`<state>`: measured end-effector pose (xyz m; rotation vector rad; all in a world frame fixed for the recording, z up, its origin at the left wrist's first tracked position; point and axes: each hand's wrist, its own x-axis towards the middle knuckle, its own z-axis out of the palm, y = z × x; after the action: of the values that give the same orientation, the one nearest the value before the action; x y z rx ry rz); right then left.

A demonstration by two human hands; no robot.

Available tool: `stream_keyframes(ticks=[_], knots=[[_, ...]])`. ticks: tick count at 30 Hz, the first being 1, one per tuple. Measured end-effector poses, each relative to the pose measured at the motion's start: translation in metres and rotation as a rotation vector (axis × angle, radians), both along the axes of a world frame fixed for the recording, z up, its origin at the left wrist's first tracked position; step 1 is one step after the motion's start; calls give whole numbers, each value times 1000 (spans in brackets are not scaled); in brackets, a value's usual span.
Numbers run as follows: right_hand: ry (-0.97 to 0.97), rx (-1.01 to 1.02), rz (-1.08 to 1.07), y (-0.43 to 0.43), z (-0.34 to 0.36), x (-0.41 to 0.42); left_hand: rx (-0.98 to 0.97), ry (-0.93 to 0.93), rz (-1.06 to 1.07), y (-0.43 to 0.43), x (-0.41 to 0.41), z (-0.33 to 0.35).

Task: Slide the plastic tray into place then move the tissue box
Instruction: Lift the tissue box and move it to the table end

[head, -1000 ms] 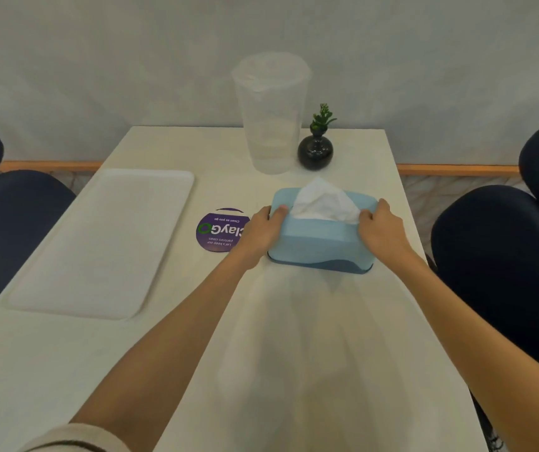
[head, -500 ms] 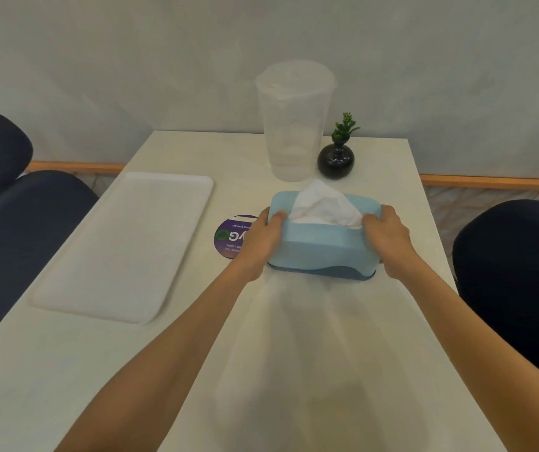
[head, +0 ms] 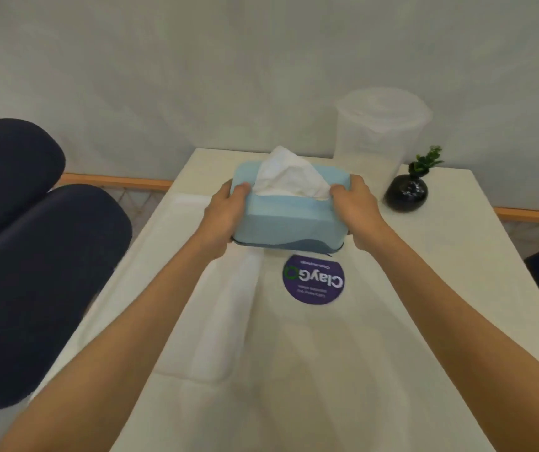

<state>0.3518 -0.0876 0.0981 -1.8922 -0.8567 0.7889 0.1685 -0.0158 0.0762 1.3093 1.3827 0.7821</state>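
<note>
Tissue box (head: 289,220): a light blue box with a darker blue bottom. It is up off the table, held over the far left part, past the round sticker. Its near bottom edge looks clear of the table top, so I think it is being carried, not pushed.
Tissue (head: 286,174): a white sheet sticks up out of the slot on top. It is loose and could flop if the box tips.
Left hand (head: 221,220): clamped on the left end of the box, thumb on top, fingers round the side.
Right hand (head: 356,210): clamped on the right end the same way. One hand on each end keeps the box flat and steady.
Tray (head: 196,334): a white plastic tray lies flat along the left side of the table, under the left arm. It looks set in its place, so that step seems done.
Sticker (head: 313,278): a round purple sticker on the table, just in front of the box.
Jug (head: 377,138): a big clear plastic jug with a lid stands at the back, to the right of the box and close to it.
Plant (head: 408,187): a small black vase with a green sprig, right of the jug.
Table (head: 424,288): white and long.
Chair (head: 33,256): dark blue, on the left.
What next, I think: put the box down softly near the back of the table or on the tray.
Watch out: the jug is near the right hand.
</note>
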Motion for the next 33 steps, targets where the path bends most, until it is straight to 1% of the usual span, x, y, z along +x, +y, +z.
stream_keyframes(ticks=[5, 8, 14, 23, 28, 33], knots=[[16, 47, -2, 88, 11, -43, -2, -38, 2, 85, -43, 19], [39, 70, -23, 138, 12, -58, 9, -30, -23, 133, -59, 26], [104, 52, -53, 207, -3, -74, -12, -10, -79, 202, -76, 14], [117, -53, -97, 262, -46, -77, -88, -19, -135, 258, -84, -38], [80, -94, -106, 283, -60, -79, -46, 61, -167, 279, -85, -56], [68, -122, -112, 296, -69, -75, -33, 91, -202, 292, -83, -59]])
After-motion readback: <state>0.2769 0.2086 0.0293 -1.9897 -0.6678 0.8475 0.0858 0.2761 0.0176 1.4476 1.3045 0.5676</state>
